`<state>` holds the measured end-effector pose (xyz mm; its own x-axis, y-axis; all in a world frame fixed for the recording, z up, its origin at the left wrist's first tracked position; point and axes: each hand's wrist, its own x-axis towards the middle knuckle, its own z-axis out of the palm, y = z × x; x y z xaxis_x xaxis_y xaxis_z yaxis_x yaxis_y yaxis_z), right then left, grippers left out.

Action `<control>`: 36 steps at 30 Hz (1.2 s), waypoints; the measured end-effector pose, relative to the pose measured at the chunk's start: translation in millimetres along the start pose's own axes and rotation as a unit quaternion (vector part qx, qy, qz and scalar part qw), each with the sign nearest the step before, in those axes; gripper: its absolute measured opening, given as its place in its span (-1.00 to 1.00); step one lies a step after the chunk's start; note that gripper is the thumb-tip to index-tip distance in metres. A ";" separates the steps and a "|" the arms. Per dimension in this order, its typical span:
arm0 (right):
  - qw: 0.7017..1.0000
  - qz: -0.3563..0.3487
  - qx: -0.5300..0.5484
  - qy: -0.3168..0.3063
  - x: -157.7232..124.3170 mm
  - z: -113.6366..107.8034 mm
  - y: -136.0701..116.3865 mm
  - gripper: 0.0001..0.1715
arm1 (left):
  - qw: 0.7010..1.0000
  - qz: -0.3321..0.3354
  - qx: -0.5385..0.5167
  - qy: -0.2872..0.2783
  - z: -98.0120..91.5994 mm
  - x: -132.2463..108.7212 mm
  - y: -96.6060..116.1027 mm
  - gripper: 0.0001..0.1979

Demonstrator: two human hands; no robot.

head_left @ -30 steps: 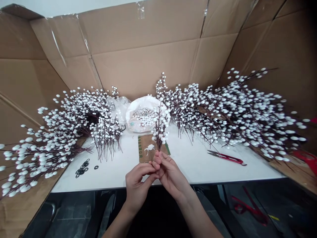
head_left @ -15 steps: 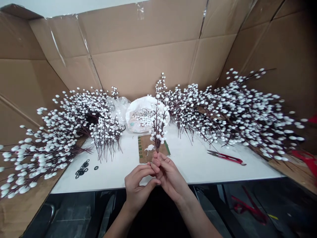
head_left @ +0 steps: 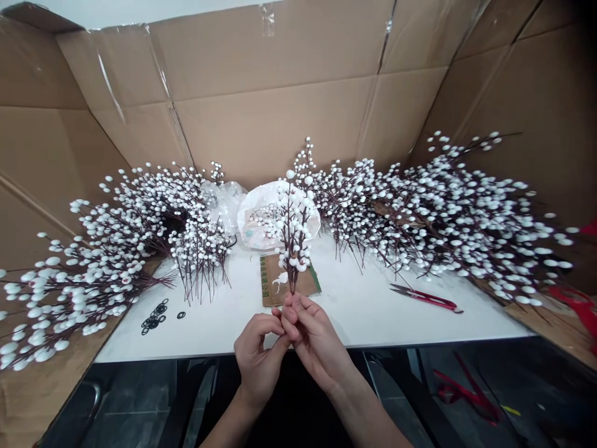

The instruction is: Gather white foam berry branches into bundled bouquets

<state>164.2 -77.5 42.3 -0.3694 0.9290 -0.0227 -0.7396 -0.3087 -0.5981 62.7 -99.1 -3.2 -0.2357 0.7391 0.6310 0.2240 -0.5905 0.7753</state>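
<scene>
Near the front edge of the table (head_left: 209,339), our right hand (head_left: 321,345) pinches the berry sprig (head_left: 294,252) upright, fingers closed, our left hand (head_left: 258,354) half-curled against it, its hold unclear; a steady pinch should keep stems (head_left: 292,285) aligned.

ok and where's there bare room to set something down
Two bare patches on the table: one between the black rings and the left hand, one between the right hand and the red snips. Berry stems crowd the back, either side of the white container, and the cardboard piece and held sprig fill the middle.
</scene>
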 end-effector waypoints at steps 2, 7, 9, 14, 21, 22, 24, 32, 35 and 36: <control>1.000 -0.007 -0.017 0.006 0.1 -2.0 -0.7 -0.81 | 1.000 0.003 0.001 -0.009 -2.1 1.7 -3.8 -0.85; 0.997 -0.022 -0.070 0.016 -0.4 -7.3 1.8 -0.77 | 0.994 -0.049 -0.042 -0.090 -9.2 24.5 8.2 -0.68; 0.997 -0.017 -0.074 0.002 -2.2 -7.2 5.4 -0.76 | 0.981 -0.139 -0.041 -0.128 -9.9 35.4 18.3 -0.69; 0.997 0.009 -0.075 -0.018 -9.4 -5.4 12.7 -0.72 | 0.911 -0.325 -0.122 -0.221 -11.4 46.1 29.0 -0.67; 0.995 0.055 -0.083 -0.023 -12.6 -13.8 11.5 -0.77 | 0.923 -0.271 -0.086 -0.261 -20.7 50.0 22.3 -0.61; 0.995 0.062 -0.070 -0.018 -12.6 -15.1 11.6 -0.78 | 0.927 -0.259 -0.084 -0.258 -21.2 51.6 22.1 -0.62; 0.997 0.073 -0.039 -0.007 -12.6 -16.9 12.5 -0.81 | 0.931 -0.247 -0.084 -0.255 -21.3 54.1 21.8 -0.65; 0.997 0.039 -0.064 0.025 -13.1 -14.1 20.8 -0.80 | 0.922 -0.298 -0.127 -0.214 -15.2 46.9 16.7 -0.77; 0.984 -0.029 -0.172 0.039 -13.9 -12.5 24.1 -0.76 | 0.911 -0.331 -0.159 -0.189 -11.0 41.9 16.1 -0.82; 0.977 -0.049 -0.205 0.043 -14.1 -12.3 24.9 -0.75 | 0.908 -0.339 -0.168 -0.182 -9.4 40.7 16.5 -0.81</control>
<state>157.9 -95.7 17.9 -0.2459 0.9693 -0.0052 -0.4752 -0.1252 -0.8709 47.9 -81.8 35.5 0.1289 0.9917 0.0036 -0.1708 0.0186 0.9851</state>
